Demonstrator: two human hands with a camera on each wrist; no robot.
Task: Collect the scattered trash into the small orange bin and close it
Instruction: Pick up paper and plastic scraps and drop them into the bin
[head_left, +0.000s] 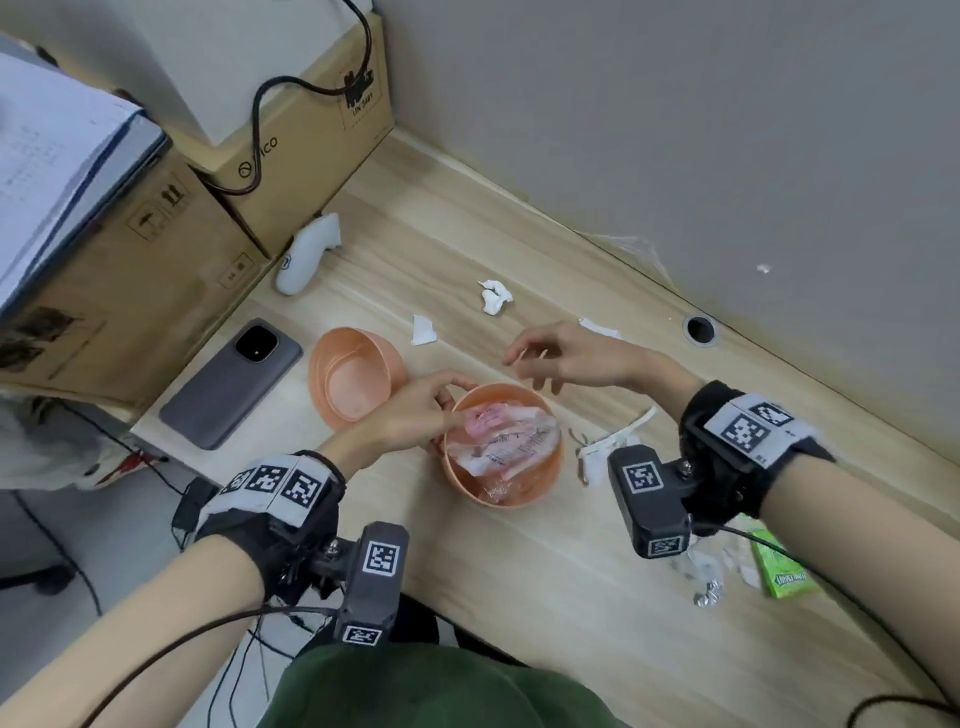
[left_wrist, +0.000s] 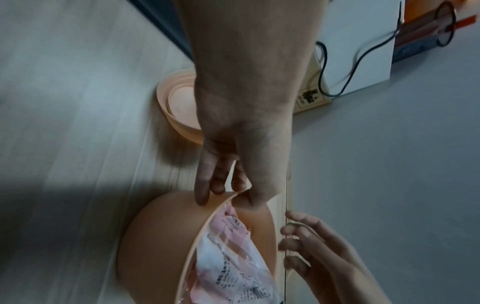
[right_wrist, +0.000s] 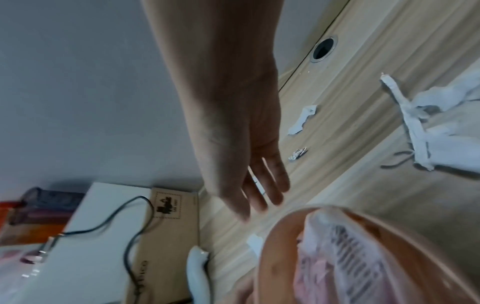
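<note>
Fingers (left_wrist: 207, 185) of left hand (head_left: 410, 410) pinching orange bin (head_left: 462, 486) rim, right hand (head_left: 566, 358) loose above littered wooden desk (head_left: 519, 571) by grey wall (head_left: 675, 130)

Grey phone (head_left: 231, 384) (beside cardboard boxes (head_left: 130, 270))

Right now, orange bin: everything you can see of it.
The orange bin is a small round tub, smooth matte plastic by the look, standing upright and open on the wooden desk. Crumpled printed wrappers fill it. The left hand pinches its near-left rim. Its lid lies separately, upturned, to the left.
</note>
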